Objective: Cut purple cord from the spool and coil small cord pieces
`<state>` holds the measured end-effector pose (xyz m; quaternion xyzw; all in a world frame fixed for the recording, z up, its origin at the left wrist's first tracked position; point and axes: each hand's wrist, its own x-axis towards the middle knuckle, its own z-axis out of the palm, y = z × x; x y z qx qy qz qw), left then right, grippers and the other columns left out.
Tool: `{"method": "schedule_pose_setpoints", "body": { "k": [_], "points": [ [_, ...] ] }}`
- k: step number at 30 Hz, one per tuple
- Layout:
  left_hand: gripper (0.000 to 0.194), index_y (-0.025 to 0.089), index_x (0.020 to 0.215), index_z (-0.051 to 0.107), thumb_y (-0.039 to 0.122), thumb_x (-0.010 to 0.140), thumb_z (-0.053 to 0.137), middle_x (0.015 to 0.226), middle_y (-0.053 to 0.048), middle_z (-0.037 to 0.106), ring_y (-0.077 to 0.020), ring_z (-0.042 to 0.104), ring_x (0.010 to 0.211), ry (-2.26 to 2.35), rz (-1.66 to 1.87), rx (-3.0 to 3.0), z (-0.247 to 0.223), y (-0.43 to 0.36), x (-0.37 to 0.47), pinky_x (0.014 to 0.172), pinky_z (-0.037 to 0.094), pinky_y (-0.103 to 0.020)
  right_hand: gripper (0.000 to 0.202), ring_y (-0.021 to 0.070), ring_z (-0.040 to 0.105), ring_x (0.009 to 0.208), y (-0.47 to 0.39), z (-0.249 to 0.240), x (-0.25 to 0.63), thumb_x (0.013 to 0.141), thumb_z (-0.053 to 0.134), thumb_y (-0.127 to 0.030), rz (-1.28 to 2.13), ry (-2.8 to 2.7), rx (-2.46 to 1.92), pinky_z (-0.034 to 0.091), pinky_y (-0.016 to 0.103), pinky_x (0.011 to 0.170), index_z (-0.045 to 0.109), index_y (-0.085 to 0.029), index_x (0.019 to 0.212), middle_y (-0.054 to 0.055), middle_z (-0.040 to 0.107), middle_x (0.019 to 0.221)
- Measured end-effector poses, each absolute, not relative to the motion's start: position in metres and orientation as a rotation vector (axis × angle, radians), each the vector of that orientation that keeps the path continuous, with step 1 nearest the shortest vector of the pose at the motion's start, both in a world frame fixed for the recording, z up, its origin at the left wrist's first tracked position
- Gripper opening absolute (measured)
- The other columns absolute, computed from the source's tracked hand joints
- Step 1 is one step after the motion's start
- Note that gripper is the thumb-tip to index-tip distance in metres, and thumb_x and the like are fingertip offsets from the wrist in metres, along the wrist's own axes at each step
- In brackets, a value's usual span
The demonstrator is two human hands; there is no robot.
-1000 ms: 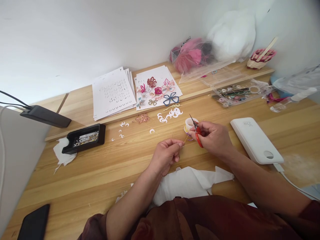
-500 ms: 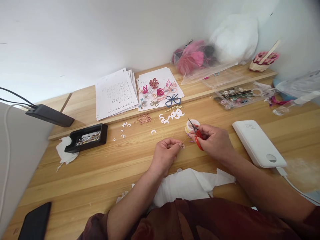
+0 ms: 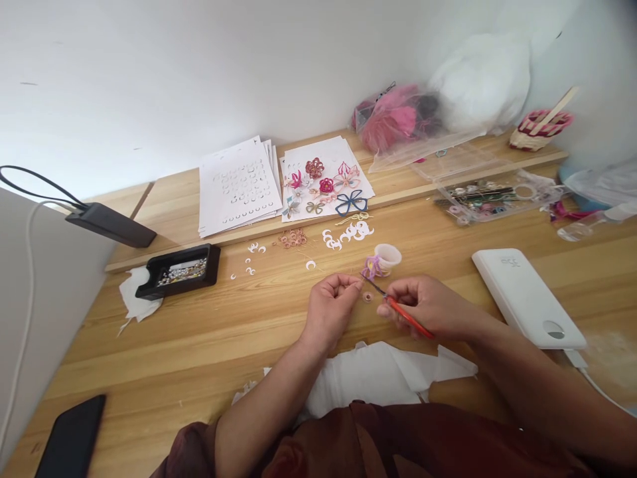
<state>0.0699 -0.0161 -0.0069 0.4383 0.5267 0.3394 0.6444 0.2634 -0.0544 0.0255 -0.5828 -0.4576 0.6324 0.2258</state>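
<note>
My left hand (image 3: 333,304) is closed in a pinch on a fine thread, hard to make out at the fingertips. In my right hand (image 3: 430,302) are small scissors with red handles (image 3: 411,318). Their dark tips lie right beside my left fingertips, where the thread is. A small pale ring (image 3: 368,297) sits on the table between my hands. Just beyond it stands a little white cup (image 3: 387,257) with a purple and yellow looped piece (image 3: 374,267) against its side. White crescent cut-outs (image 3: 355,232) and copper-coloured rings (image 3: 292,238) are farther back.
Behind are punched paper sheets (image 3: 239,189), wire flowers (image 3: 326,185) and a clear parts box (image 3: 490,196). A black bead tray (image 3: 212,265) is at left, a white power bank (image 3: 527,299) at right, a phone (image 3: 70,438) at front left. Tissue (image 3: 368,375) lies before me.
The scissors have turned from pointing up and away to pointing left, with tips brought to my left fingertips. My left hand keeps its pinch. The view has shifted slightly.
</note>
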Motion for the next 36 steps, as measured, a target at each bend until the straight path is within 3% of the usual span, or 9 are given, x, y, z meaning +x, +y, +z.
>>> {"method": "schedule_pose_setpoints", "body": {
  "k": [7, 36],
  "points": [
    [0.034, 0.016, 0.083, 0.068, 0.046, 0.075, 0.080, 0.055, 0.008, 0.041, -0.0061, 0.029, 0.048, 1.247, 0.812, 0.980, -0.0073, -0.0145, 0.0693, 0.048, 0.021, -0.021, 0.049, 0.0093, 0.045, 0.046, -0.0539, 0.0265, 0.2640, 0.073, 0.086, -0.055, 1.795, -1.306, -1.662, 0.034, 0.023, 0.042, 0.051, -0.022, 0.064, -0.004, 0.056, 0.055],
    [0.032, 0.015, 0.079, 0.070, 0.045, 0.074, 0.082, 0.052, 0.008, 0.041, -0.0063, 0.027, 0.049, 1.220, 0.802, 1.000, -0.0057, -0.0159, 0.0696, 0.049, 0.021, -0.022, 0.055, 0.0106, 0.050, 0.046, -0.0508, 0.0234, 0.2644, 0.072, 0.085, -0.064, 1.793, -1.240, -1.653, 0.039, 0.024, 0.044, 0.050, -0.022, 0.065, -0.002, 0.060, 0.056]
  ]
}}
